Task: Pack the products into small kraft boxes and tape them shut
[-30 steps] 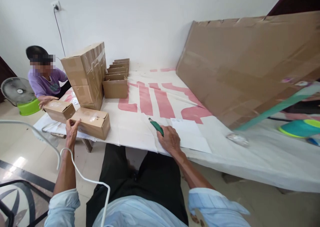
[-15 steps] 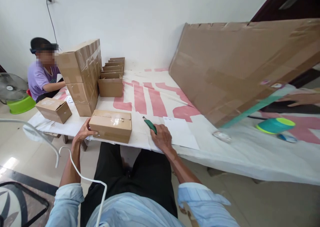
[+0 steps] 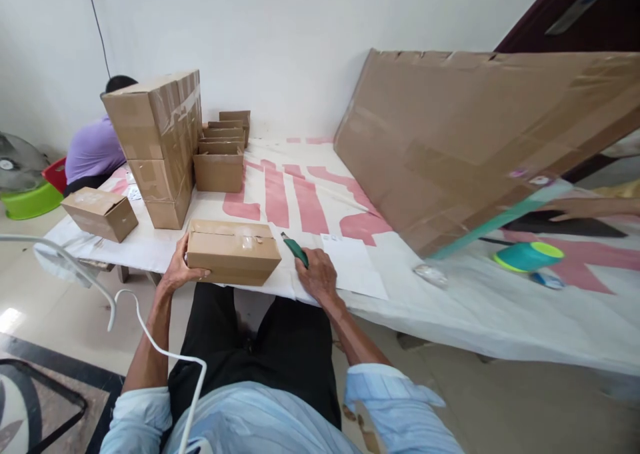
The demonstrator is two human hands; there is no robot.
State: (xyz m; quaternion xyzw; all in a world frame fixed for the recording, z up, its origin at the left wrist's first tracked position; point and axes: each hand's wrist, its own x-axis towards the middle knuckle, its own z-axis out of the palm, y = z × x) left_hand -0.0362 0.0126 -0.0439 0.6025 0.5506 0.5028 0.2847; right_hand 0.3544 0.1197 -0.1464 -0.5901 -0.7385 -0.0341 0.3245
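A closed brown cardboard box (image 3: 233,254) with clear tape across its top is near the front edge of the table. My left hand (image 3: 183,267) grips its left end, thumb along the front side. In my right hand (image 3: 317,274) is a green utility knife (image 3: 295,249), its tip pointing up and left toward the box but apart from it. That hand rests on the table, fingers closed round the handle. Beside it on the right lies a white sheet of paper (image 3: 355,266), partly behind the hand.
Stacked taped boxes (image 3: 160,147) stand at left, with several open boxes (image 3: 219,167) behind and one box (image 3: 100,213) farther left. A large cardboard sheet (image 3: 465,134) leans at right near a teal roll (image 3: 529,257). A person in a purple shirt (image 3: 95,149) sits far left.
My left hand has pushed the box to the right, closer to the knife, and turned it slightly. The person at left has bent down behind the stacked boxes.
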